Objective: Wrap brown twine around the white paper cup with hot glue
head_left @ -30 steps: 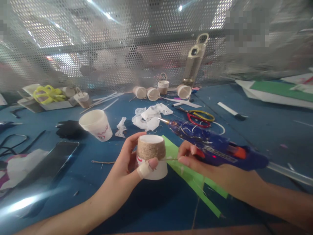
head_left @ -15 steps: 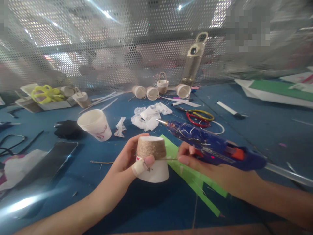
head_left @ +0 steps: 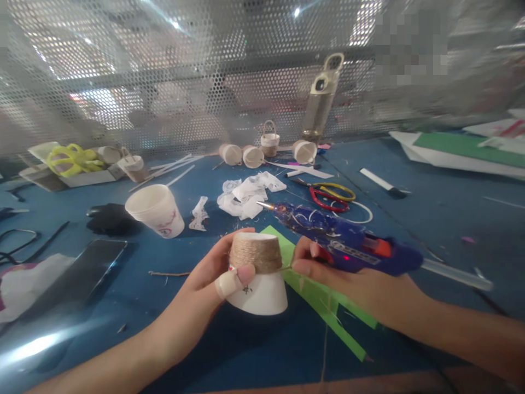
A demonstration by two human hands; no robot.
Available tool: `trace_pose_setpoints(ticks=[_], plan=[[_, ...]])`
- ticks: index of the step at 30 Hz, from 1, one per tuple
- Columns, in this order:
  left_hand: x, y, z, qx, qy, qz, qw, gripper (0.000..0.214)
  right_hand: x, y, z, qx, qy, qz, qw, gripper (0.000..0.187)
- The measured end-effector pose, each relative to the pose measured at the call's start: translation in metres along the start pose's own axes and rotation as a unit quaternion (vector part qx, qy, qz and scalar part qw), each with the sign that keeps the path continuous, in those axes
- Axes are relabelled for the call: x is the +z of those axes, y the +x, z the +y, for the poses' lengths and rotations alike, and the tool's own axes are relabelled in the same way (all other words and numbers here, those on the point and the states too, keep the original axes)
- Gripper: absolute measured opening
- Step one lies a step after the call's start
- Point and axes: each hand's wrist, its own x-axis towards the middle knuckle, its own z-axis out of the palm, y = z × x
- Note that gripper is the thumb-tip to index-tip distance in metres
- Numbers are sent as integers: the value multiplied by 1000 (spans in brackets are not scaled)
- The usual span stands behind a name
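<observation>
My left hand (head_left: pixel 223 268), with a bandage round the thumb, grips an upside-down white paper cup (head_left: pixel 260 298). Rows of brown twine (head_left: pixel 256 254) wrap the cup's upper half. From the cup's right side the twine runs to the thumb and fingers of my right hand (head_left: pixel 324 271), which pinch it. That same hand also holds a blue hot glue gun (head_left: pixel 336 235), its nozzle pointing left above the cup's far side. Under the right hand lie green paper strips (head_left: pixel 340 325). The fingers behind the cup are hidden.
Stacked paper cups (head_left: pixel 156 210), crumpled white lace (head_left: pixel 250 194), scissors (head_left: pixel 334 197) and a phone (head_left: pixel 96 273) lie around the hands. Farther back are several twine-wrapped cups (head_left: pixel 253 157), a water bottle (head_left: pixel 322 104), a marker (head_left: pixel 381 183) and a perforated metal screen (head_left: pixel 184 82).
The cup has turned and tilted slightly in my left hand, and the twine now meets it at its right edge. My right hand and the glue gun have shifted a little left.
</observation>
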Motion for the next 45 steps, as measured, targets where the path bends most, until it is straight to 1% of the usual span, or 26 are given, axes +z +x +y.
trace_pose_setpoints(ticks=[6, 11, 15, 21, 25, 28, 30, 34, 37, 41, 43, 45], plan=[[1, 1, 0, -3, -11, -23, 1000, 60, -2, 1, -1, 11, 8, -28, 1000, 27], [1, 0, -1, 2, -19, -37, 999, 57, -1, 1, 0, 3, 19, -11, 1000, 25], [1, -1, -2, 3, -29, -49, 998, 56, 1, 0, -1, 22, 25, -3, 999, 26], [2, 1, -2, 5, -38, -70, 997, 48, 4, 0, -5, 40, 52, 7, 998, 28], [2, 2, -3, 3, -44, -83, 996, 45, 4, -1, -4, 42, 40, 11, 998, 29], [1, 2, -5, -3, -54, -95, 994, 50, 4, -3, 0, 47, 18, 18, 999, 30], [1, 1, -6, -11, -56, -101, 993, 55, 4, -6, 2, 50, -1, 35, 998, 29], [1, 1, -6, -15, -46, -119, 992, 62, 5, -8, 4, 24, -16, 66, 997, 27], [0, 1, -6, -14, -27, -122, 992, 61, 6, -8, 5, 5, -2, 50, 999, 24], [-7, -1, -8, -23, -2, -135, 991, 56, 8, -8, 5, 7, 40, 34, 999, 26], [-9, -2, -10, -11, 4, -150, 989, 54, 8, -8, 5, 7, 44, 26, 999, 27], [-10, -1, -11, 11, 12, -153, 988, 52, 8, -8, 5, 1, 36, 15, 999, 27]])
